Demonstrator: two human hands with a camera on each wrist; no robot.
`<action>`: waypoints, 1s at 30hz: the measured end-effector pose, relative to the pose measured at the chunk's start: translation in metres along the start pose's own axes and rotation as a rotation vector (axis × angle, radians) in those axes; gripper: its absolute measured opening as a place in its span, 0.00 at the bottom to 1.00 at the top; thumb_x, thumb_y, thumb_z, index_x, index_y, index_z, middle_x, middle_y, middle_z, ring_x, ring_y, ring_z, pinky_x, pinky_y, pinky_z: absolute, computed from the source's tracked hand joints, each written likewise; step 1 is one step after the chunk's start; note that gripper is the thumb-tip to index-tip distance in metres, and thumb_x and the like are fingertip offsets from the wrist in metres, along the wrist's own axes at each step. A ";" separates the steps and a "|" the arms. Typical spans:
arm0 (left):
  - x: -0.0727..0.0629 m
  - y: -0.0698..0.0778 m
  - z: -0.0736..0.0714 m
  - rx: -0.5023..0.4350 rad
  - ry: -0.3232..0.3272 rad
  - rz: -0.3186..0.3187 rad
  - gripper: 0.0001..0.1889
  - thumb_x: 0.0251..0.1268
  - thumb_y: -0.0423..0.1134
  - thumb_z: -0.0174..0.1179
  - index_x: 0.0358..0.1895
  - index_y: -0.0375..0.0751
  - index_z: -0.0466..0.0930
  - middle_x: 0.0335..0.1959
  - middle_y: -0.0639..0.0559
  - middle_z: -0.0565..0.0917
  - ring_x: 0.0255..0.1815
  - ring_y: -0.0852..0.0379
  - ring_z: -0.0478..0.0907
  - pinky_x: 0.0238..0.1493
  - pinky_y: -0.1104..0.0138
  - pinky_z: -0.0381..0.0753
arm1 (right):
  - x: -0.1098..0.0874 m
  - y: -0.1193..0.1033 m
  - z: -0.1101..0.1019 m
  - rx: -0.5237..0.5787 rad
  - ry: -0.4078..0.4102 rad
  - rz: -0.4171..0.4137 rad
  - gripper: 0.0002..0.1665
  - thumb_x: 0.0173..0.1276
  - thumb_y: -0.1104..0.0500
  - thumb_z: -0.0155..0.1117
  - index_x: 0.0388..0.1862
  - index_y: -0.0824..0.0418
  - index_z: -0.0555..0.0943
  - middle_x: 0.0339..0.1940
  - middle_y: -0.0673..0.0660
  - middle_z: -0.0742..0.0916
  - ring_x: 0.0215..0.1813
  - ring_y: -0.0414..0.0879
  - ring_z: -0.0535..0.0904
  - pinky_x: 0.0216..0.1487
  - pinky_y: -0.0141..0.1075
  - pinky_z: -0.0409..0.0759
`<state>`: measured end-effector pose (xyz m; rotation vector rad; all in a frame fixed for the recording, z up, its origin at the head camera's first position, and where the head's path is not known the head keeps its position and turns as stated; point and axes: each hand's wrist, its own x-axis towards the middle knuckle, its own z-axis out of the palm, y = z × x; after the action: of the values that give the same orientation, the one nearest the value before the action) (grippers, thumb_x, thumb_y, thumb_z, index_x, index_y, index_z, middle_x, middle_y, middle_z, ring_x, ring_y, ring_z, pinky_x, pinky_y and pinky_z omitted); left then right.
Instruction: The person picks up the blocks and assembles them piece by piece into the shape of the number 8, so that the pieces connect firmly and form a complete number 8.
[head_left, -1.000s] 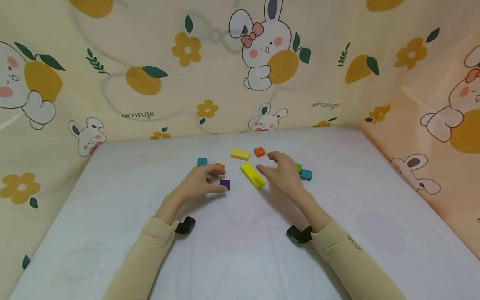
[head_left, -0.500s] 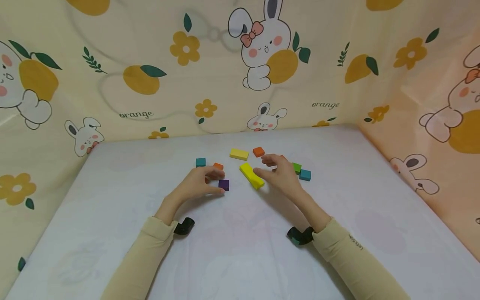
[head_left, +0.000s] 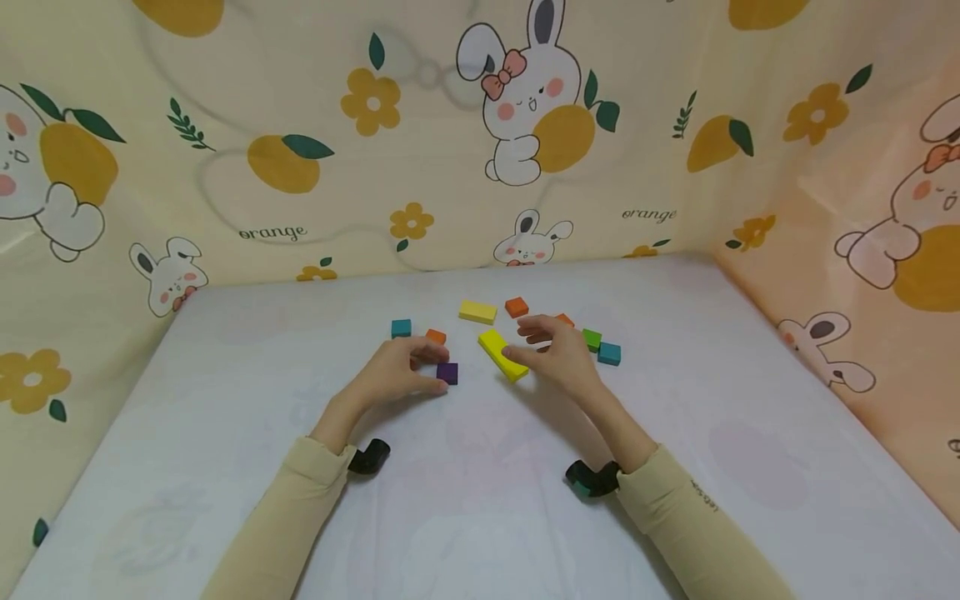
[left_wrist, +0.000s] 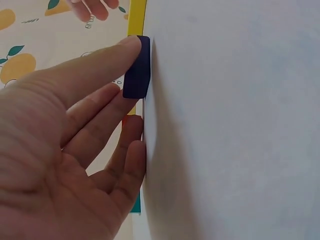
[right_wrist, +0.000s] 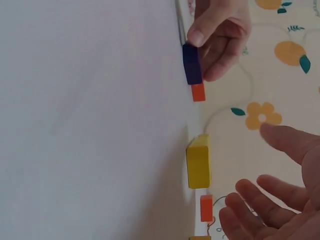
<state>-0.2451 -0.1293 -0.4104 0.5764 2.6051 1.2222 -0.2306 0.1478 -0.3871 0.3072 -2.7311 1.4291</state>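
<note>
In the head view, a small purple block point(head_left: 447, 373) lies on the white table, its ends between the thumb and a finger of my left hand point(head_left: 393, 367). The left wrist view also shows the thumb on one end of the block point(left_wrist: 137, 67) and a fingertip at the other. My right hand point(head_left: 562, 358) hovers over a long bright yellow block point(head_left: 495, 347), fingers loosely bent and holding nothing. A gap shows between this hand point(right_wrist: 280, 200) and the yellow block point(right_wrist: 198, 165) in the right wrist view. An orange block point(head_left: 436, 336) sits just behind the left fingers.
Behind the hands are a pale yellow block point(head_left: 477, 312) and an orange block point(head_left: 517, 307). A teal block point(head_left: 401, 327) lies at left. Right of my right hand are another orange block point(head_left: 565, 320), a green block point(head_left: 592, 340) and a blue block point(head_left: 609, 354). Patterned cloth point(head_left: 420, 150) walls the table.
My right hand has shifted slightly left and nearer, its thumb now over the bright yellow block; an orange block behind it came into view. The left hand and purple block stay nearly still.
</note>
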 end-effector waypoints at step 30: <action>-0.001 -0.002 -0.001 -0.044 0.035 -0.028 0.21 0.48 0.39 0.79 0.46 0.45 0.83 0.43 0.57 0.85 0.48 0.57 0.79 0.54 0.59 0.77 | 0.007 0.004 0.010 -0.120 -0.121 0.136 0.31 0.52 0.57 0.82 0.55 0.63 0.81 0.44 0.55 0.85 0.46 0.50 0.80 0.47 0.39 0.81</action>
<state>-0.2454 -0.1318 -0.4115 0.5131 2.5987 1.2889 -0.2371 0.1404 -0.3951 0.2128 -2.9732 1.3087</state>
